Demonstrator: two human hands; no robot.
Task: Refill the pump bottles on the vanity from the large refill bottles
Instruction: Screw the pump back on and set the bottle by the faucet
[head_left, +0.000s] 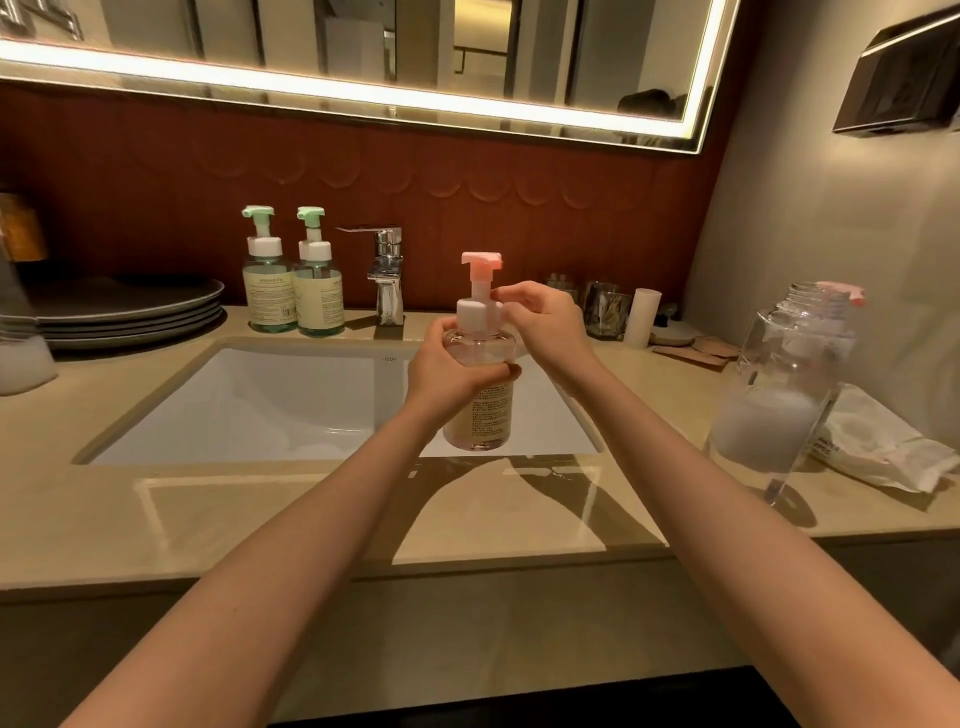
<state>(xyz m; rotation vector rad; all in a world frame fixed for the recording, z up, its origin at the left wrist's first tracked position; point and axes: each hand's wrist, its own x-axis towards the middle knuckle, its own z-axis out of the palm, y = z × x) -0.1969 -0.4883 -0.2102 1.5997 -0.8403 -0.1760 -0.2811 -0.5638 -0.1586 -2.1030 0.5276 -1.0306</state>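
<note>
Over the sink (260, 405), roughly mid-basin and lifted clear of the vanity counter (260, 519), the pink pump bottle (485, 415) is being held upright, so its long axis runs straight up and down with the pink pump head (481, 262) on top. The left hand (441, 374) is wrapped around the clear shoulder and upper label from the left side, fingers curled snug round the body with the tips showing at the front. The right hand (545, 322) comes in from the right and sits higher up, its fingertips (506, 296) closed narrow on the white collar (475, 314) just under the pump stem. It looks like a pinch on the collar, though the thumb side is partly hidden. So the bit that matters: the collar is directly left of the right fingers and above the left hand's grip, which to me reads as a twist around that vertical axis, left hand bracing, right hand turning. Can't tell from this whether it's going on or coming off. The large refill bottle (779, 395) stands open on the counter well off to the right, nearer the right arm, with milky liquid low inside. Two green pump bottles (267, 291) sit at the back left, beside the faucet (387, 275), capped.
</note>
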